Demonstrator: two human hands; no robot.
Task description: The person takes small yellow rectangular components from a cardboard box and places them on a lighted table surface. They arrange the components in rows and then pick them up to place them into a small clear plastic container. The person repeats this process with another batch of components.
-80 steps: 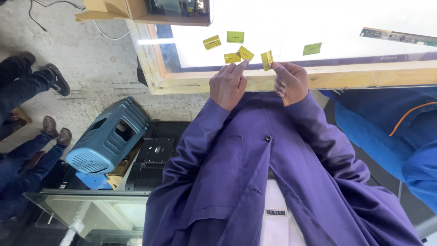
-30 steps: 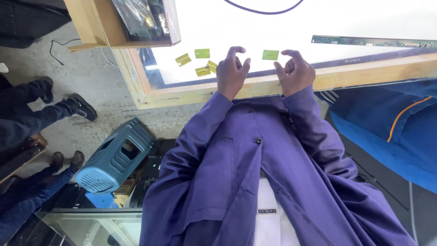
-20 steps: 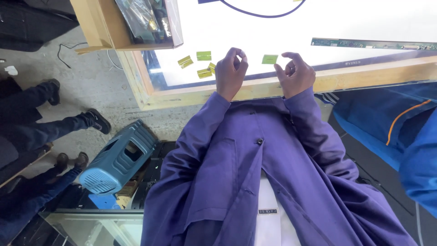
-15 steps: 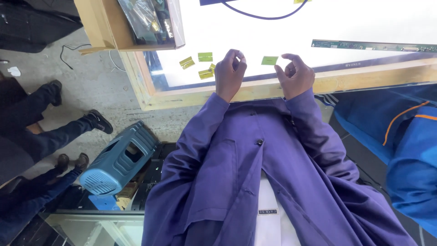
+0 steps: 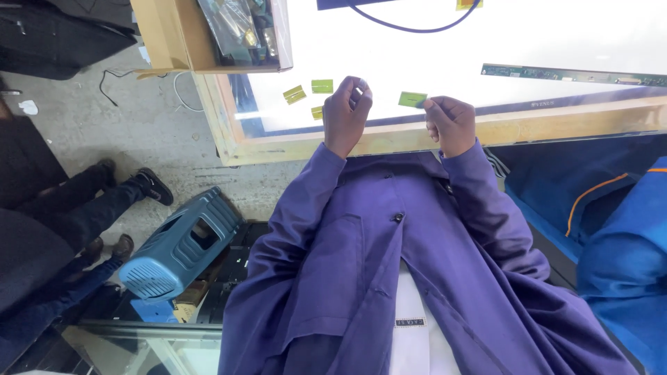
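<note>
Pinching one small green strip (image 5: pixel 413 99) by its end, the right hand (image 5: pixel 451 125) holds it over the lit panel (image 5: pixel 556 35), near the wooden frame (image 5: pixel 556 125). The left hand (image 5: pixel 345 111) curls its fingertips together; whether they hold anything I cannot tell. Three more strips (image 5: pixel 306 94) lie just left, seemingly unhandled.

We've got a wood-framed light table (image 5: pixel 229 142) here, its white top glowing bright. Directly on it, near the cardboard box (image 5: pixel 170 35) sitting at its corner, lie a few small yellow-green tabs (image 5: pixel 322 86). Farther from the box, a long thin green circuit strip (image 5: pixel 556 73) runs along the top, and a dark cable (image 5: pixel 410 28) loops across the surface beyond the box.
</note>
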